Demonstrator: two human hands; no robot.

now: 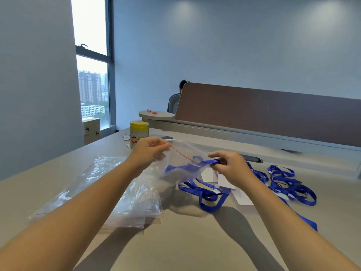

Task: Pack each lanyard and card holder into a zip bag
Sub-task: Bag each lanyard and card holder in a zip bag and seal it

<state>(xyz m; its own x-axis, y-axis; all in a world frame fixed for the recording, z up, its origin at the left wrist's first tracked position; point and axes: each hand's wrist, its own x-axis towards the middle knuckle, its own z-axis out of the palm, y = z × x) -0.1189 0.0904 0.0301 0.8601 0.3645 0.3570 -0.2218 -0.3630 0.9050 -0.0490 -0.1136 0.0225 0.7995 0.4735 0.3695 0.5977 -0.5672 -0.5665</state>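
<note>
Your left hand (151,148) pinched one end of the mouth of the zip bag (181,165), fingers closed on its rim, and held it raised above the table (195,241); your right hand (229,167) was closed on the blue lanyard (210,162) at the opposite end of the mouth, part of the strap already showing blue through the clear film, the remainder trailing down to the table beneath; to do this step well, you would keep the mouth stretched along its red seal line (181,154), feed the strap in folds rather than one long run, and see that the card holder (226,181), lying pale on the table just under the bag, follows before sealing; both forearms reached forward, wrists level, hands near each other over the table's middle; spare zip bags (134,208) lay flat at left, more lanyards (289,184) tangled at right, a yellow-lidded canister (138,133) stood beyond
</note>
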